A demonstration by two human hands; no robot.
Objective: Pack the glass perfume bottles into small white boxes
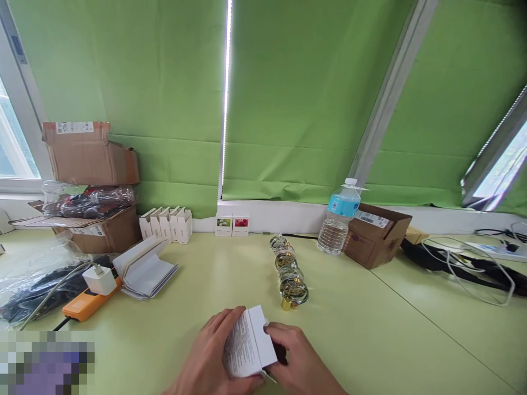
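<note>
Near the front of the table, a small white box (pixel 245 345) with fine printed text is held tilted between both hands. My left hand (pixel 214 351) wraps round its left side, with fingers along the top edge and the thumb below. At the right end of the box, my right hand (pixel 298 356) is closed, with the index finger at the upper edge. A dark spot and a thin shiny edge show between the right fingers; what they are I cannot make out. Beyond the hands lies a row of glass bottles (pixel 288 269) with gold-coloured parts.
Several open white boxes (pixel 181 225) and two small picture boxes (pixel 223 225) stand at the back. An open booklet (pixel 150 274), an orange power strip (pixel 88 302) and stacked cartons (pixel 88 159) are left. A water bottle (pixel 335 225), a brown carton (pixel 373 236) and cables (pixel 465 269) are right.
</note>
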